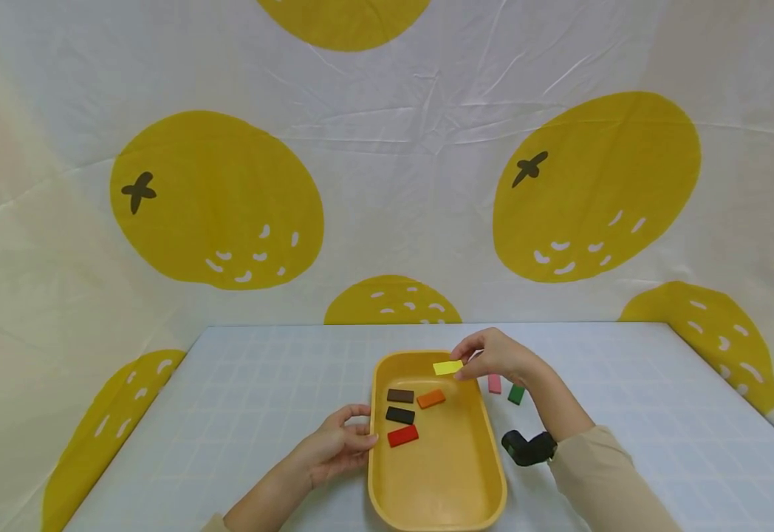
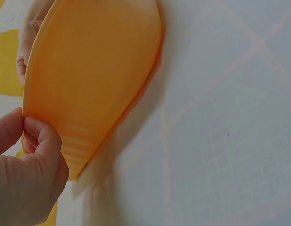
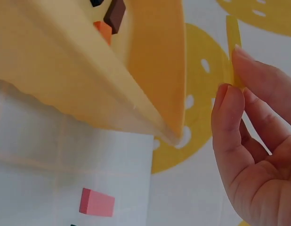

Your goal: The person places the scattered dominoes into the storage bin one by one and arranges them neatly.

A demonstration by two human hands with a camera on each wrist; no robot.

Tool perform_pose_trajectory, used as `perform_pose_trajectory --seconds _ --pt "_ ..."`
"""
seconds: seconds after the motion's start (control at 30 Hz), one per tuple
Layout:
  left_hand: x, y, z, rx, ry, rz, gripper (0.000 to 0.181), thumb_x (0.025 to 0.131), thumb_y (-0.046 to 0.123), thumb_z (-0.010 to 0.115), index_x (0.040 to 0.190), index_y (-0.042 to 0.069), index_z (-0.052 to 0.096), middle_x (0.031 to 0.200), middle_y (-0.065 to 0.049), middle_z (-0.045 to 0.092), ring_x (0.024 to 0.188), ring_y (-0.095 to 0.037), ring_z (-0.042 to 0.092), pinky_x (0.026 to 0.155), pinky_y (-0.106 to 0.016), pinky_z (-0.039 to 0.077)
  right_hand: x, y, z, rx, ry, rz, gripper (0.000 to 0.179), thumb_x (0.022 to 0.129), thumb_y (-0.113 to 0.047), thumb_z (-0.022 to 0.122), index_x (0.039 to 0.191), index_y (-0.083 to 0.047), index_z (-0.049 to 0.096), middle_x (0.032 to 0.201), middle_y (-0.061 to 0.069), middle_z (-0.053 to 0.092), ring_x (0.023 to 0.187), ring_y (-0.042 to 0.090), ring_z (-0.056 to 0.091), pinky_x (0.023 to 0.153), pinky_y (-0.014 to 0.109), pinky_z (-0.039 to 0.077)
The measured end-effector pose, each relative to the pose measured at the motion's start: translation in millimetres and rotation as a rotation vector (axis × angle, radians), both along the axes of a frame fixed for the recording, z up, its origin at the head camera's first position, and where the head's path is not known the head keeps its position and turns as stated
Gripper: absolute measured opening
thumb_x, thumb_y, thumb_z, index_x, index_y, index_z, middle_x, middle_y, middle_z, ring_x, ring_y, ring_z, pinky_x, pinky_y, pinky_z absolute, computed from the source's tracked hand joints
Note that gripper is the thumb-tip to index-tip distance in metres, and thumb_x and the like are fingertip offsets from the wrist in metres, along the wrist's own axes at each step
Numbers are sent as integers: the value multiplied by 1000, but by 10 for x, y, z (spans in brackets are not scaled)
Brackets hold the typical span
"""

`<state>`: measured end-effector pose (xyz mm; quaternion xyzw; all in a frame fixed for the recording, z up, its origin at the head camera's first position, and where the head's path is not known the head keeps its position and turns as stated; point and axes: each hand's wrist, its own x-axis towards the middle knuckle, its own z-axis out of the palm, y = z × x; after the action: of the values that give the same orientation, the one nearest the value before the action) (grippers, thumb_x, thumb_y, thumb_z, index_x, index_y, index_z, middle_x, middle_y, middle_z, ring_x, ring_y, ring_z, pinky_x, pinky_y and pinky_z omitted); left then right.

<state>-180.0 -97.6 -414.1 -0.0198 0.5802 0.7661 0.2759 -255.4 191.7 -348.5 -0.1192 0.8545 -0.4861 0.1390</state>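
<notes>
An orange-yellow tray [image 1: 436, 480] with rounded corners stands on the table. My left hand [image 1: 340, 447] pinches its left rim between thumb and fingers, as the left wrist view also shows. Over the tray's far right part, my right hand [image 1: 498, 355] holds a yellow block [image 1: 447, 367] by one end, between thumb and fingertips. Inside the tray lie a brown block [image 1: 400, 396], an orange block [image 1: 430, 399], a black block [image 1: 400, 415] and a red block [image 1: 403, 436], all toward the left and middle.
Just right of the tray, on the table [image 1: 261, 384], are a pink block [image 1: 495, 383] and a green block [image 1: 516, 394], the latter partly behind the right forearm. A black wrist device [image 1: 529, 448] sits by the right sleeve. A cloth with yellow fruit prints hangs behind.
</notes>
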Motion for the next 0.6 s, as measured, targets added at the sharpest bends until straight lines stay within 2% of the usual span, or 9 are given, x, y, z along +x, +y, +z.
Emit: perform_pose_trajectory --seconds 0.4,0.6 --pt "0 6 9 18 3 -8 48 86 -9 56 126 3 32 97 -10 57 80 -17 56 69 -25 49 -43 -175 -41 -21 -11 35 28 72 -5 79 96 1 66 83 8 54 77 21 51 71 28 50" --pt "3 2 -7 18 2 -8 47 86 -9 56 126 2 33 97 -10 57 80 -16 56 68 -25 49 -33 -269 -120 -30 -44 30 26 71 -2 78 94 0 67 82 8 55 74 20 53 69 27 50"
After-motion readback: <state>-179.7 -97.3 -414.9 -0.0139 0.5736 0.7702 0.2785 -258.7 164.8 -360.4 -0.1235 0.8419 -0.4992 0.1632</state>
